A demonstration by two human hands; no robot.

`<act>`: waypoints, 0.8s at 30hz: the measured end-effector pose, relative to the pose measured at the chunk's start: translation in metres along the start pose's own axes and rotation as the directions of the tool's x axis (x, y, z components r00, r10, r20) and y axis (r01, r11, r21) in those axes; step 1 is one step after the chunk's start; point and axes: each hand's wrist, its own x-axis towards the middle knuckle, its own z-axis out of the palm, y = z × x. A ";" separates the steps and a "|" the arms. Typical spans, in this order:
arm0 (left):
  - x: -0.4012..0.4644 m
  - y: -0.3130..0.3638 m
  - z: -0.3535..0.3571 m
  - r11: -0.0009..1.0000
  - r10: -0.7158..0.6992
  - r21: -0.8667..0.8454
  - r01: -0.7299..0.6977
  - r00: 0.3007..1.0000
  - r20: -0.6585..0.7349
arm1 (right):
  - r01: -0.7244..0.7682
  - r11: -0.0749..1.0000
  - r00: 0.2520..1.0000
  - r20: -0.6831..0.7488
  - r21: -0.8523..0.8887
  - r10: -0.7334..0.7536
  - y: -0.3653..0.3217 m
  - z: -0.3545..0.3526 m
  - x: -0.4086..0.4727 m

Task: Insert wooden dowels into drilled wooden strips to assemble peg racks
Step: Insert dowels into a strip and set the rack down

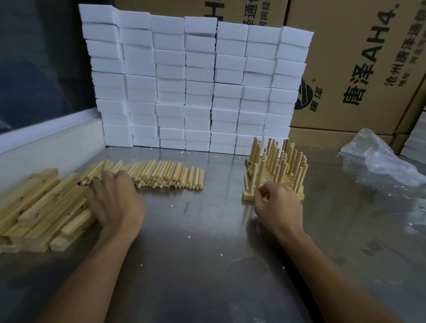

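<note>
Right cardboard box (372, 70) at the back: big black print turned sideways, "唐泽AH4." running up the face, cut by the frame edge; a smaller line beside it starts "沧州唐泽通信", the rest too small to read; a round dark logo (305, 94) near its lower left edge carries "唐泽" and an ® mark. Left cardboard box (250, 9) above the white stack: partial "AH4" and partial Chinese characters "通信", cut off by the stack.

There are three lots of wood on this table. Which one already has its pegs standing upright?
The cluster of assembled racks by the right hand. Its dowels stand upright in strips; the loose dowels lie flat mid-table, and the drilled strips at the left hand hold none.
</note>
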 end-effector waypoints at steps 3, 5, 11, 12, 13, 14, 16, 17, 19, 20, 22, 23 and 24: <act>-0.007 0.014 -0.002 0.978 0.162 -0.122 -0.168 0.985 -0.060 | 0.040 0.999 0.999 0.012 0.020 -0.040 -0.005 0.001 -0.002; -0.011 0.024 -0.003 0.924 0.269 -0.253 -0.287 0.958 -0.102 | 0.078 0.995 0.996 0.031 0.055 -0.080 -0.010 0.002 -0.003; -0.021 0.046 -0.002 0.602 0.326 -0.712 -0.362 0.925 -0.195 | 0.214 0.952 0.968 0.085 0.220 -0.238 -0.031 0.005 -0.013; -0.022 0.049 -0.003 0.538 0.293 -0.783 -0.312 0.940 -0.173 | 0.223 0.939 0.960 0.110 0.263 -0.259 -0.035 0.005 -0.015; -0.023 0.050 -0.003 0.478 0.261 -0.842 -0.250 0.956 -0.136 | 0.225 0.924 0.950 0.140 0.309 -0.278 -0.040 0.005 -0.018; -0.024 0.052 -0.004 0.423 0.233 -0.887 -0.187 0.968 -0.094 | 0.221 0.910 0.940 0.171 0.351 -0.294 -0.044 0.006 -0.021; -0.024 0.053 -0.003 0.309 0.180 -0.949 -0.062 0.984 -0.006 | 0.195 0.890 0.923 0.230 0.412 -0.309 -0.052 0.007 -0.026; -0.023 0.053 -0.003 0.242 0.151 -0.970 0.015 0.987 0.053 | 0.174 0.881 0.915 0.258 0.441 -0.310 -0.057 0.007 -0.029; -0.022 0.055 -0.002 0.100 0.105 -0.978 0.184 0.975 0.194 | 0.129 0.852 0.900 0.300 0.507 -0.315 -0.064 0.008 -0.032; -0.022 0.056 -0.002 0.036 0.099 -0.965 0.258 0.960 0.260 | 0.104 0.833 0.896 0.312 0.543 -0.315 -0.068 0.008 -0.034; -0.023 0.057 -0.002 -0.062 0.113 -0.932 0.357 0.930 0.349 | 0.036 0.788 0.900 0.322 0.615 -0.293 -0.072 0.008 -0.036; -0.023 0.057 -0.002 -0.097 0.122 -0.918 0.385 0.920 0.372 | -0.007 0.761 0.904 0.330 0.649 -0.273 -0.073 0.008 -0.037; -0.023 0.057 -0.002 -0.125 0.133 -0.906 0.405 0.911 0.389 | -0.056 0.727 0.905 0.342 0.684 -0.253 -0.075 0.007 -0.038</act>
